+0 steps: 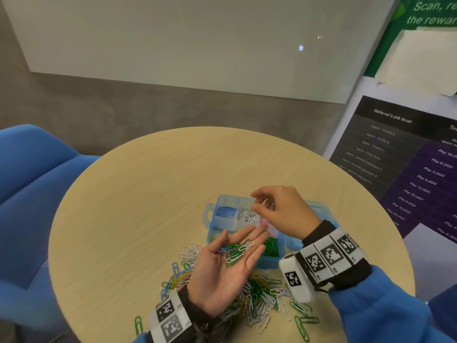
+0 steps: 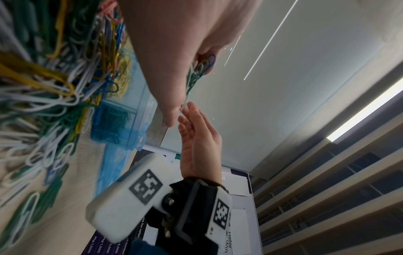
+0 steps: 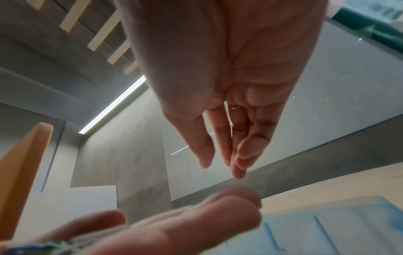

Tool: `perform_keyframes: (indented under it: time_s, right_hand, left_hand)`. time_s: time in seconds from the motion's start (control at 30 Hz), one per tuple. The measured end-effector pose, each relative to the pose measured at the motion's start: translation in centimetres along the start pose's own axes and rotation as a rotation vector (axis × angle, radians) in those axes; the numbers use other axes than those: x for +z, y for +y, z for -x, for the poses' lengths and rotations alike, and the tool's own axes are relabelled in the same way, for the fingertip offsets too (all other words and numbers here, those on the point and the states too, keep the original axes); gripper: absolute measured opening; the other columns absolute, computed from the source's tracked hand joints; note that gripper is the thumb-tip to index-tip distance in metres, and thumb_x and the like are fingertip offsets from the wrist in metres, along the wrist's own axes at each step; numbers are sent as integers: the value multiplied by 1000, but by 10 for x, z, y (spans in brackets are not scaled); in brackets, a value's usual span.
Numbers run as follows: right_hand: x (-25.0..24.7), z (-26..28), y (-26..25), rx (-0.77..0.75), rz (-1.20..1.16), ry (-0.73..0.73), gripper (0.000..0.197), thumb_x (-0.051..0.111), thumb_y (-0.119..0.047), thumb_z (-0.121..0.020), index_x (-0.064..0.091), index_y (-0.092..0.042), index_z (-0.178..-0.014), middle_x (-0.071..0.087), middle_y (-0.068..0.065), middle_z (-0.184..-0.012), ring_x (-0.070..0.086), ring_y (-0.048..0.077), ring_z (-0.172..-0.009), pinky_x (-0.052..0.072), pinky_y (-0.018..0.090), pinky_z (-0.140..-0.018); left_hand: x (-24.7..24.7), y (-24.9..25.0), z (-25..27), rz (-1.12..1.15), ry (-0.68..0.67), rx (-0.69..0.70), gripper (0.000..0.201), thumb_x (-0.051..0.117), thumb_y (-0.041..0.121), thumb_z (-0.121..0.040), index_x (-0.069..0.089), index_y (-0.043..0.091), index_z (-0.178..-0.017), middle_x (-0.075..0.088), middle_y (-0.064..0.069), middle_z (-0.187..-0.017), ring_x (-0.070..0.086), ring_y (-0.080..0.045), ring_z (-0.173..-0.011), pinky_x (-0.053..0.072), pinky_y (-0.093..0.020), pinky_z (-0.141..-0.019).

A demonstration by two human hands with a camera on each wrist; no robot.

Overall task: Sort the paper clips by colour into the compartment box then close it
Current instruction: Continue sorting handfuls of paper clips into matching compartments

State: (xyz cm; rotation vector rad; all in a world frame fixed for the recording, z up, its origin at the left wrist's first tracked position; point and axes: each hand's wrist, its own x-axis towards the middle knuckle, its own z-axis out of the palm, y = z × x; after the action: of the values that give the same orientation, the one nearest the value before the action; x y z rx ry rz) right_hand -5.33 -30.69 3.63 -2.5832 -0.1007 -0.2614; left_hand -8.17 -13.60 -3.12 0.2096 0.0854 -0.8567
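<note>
My left hand (image 1: 243, 237) lies palm up over the front of a light-blue compartment box (image 1: 217, 225). A small bunch of green, white and blue paper clips (image 1: 235, 252) rests on its straight fingers, also seen in the left wrist view (image 2: 200, 67). My right hand (image 1: 254, 201) hovers over the box's white-clip compartment (image 1: 247, 215), thumb and forefinger curled round a white paper clip (image 1: 266, 203). Blue clips (image 1: 223, 211), pink clips (image 1: 264, 222) and green clips (image 1: 270, 247) fill other compartments. The loose mixed pile (image 1: 257, 293) lies under and around my left wrist.
The box lid (image 1: 319, 211) lies open to the right, behind my right wrist. All of this sits on a round wooden table (image 1: 123, 194). A blue chair (image 1: 29, 181) stands at the left and a printed poster (image 1: 408, 157) leans at the right.
</note>
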Motion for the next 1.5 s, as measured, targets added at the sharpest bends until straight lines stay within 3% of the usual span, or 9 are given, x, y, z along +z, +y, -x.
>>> perform_keyframes:
  time_s: [0.17, 0.4, 0.73, 0.8, 1.0, 1.27, 1.37, 1.43, 1.5]
  right_hand:
    - [-4, 21, -17, -180, -6, -224, 11, 75, -31, -80, 75, -26, -90, 65, -10, -86, 59, 4, -78, 43, 13, -68]
    - [-3, 30, -12, -232, 22, -270, 9, 77, -30, -81, 75, -21, -82, 62, -8, -90, 53, -2, -77, 36, 9, -66]
    - [-7, 31, -11, -280, -8, -282, 4, 76, -25, -82, 74, -21, -83, 61, -9, -85, 57, 5, -76, 46, 20, -70]
    - [-9, 27, -10, -263, -46, -275, 2, 73, -21, -85, 72, -20, -84, 64, -9, -83, 59, 6, -76, 48, 21, -69]
    - [-15, 5, 1, -131, -30, 52, 11, 75, -22, -83, 74, -23, -94, 69, -8, -88, 61, 6, -71, 42, 11, -65]
    - [7, 30, -10, -310, -43, -257, 10, 76, -21, -82, 77, -25, -90, 63, -7, -94, 60, 8, -85, 48, 22, -76]
    - [10, 35, -5, -339, -25, -287, 3, 70, -20, -86, 68, -22, -85, 58, -7, -93, 56, 7, -83, 47, 23, -75]
    - [9, 38, -5, -358, -8, -314, 7, 64, -19, -90, 59, -24, -86, 57, -7, -91, 54, 9, -81, 45, 22, -73]
    - [5, 40, -4, -348, -15, -292, 7, 60, -16, -92, 56, -20, -88, 59, -6, -88, 54, 11, -79, 43, 20, -69]
  left_hand:
    - [-2, -1, 0, -6, 56, 16, 56, 31, 30, -103, 42, -11, -140, 47, -34, -139, 48, -41, -131, 31, -46, -117]
    - [-6, -1, -1, -45, 138, 38, 59, 32, 29, -103, 39, -17, -138, 37, -32, -147, 37, -37, -140, 19, -38, -122]
    - [-7, 1, -2, 56, 14, 57, 58, 32, 29, -101, 39, -15, -139, 45, -33, -141, 44, -44, -134, 34, -49, -114]
    - [-5, 2, -2, 77, -6, 65, 57, 35, 27, -99, 41, -15, -138, 48, -34, -138, 48, -46, -129, 42, -55, -103]
    - [-4, 2, -1, 28, 23, 48, 60, 40, 27, -92, 45, -14, -135, 50, -34, -136, 45, -46, -131, 38, -60, -98]
    - [-7, -1, -1, -33, 161, 60, 60, 32, 33, -102, 42, -16, -136, 42, -22, -146, 48, -38, -131, 26, -38, -118]
    - [-11, -1, -5, -41, 147, 65, 39, 37, 30, -100, 34, 6, -130, 38, -10, -131, 43, -28, -135, 17, -29, -120]
    - [-10, -2, -5, 16, 97, 46, 27, 38, 29, -99, 36, 12, -120, 47, -13, -118, 54, -32, -122, 22, -31, -119]
    - [-10, -2, -4, 77, 78, 36, 38, 37, 28, -100, 49, -3, -119, 56, -21, -123, 59, -39, -117, 38, -42, -112]
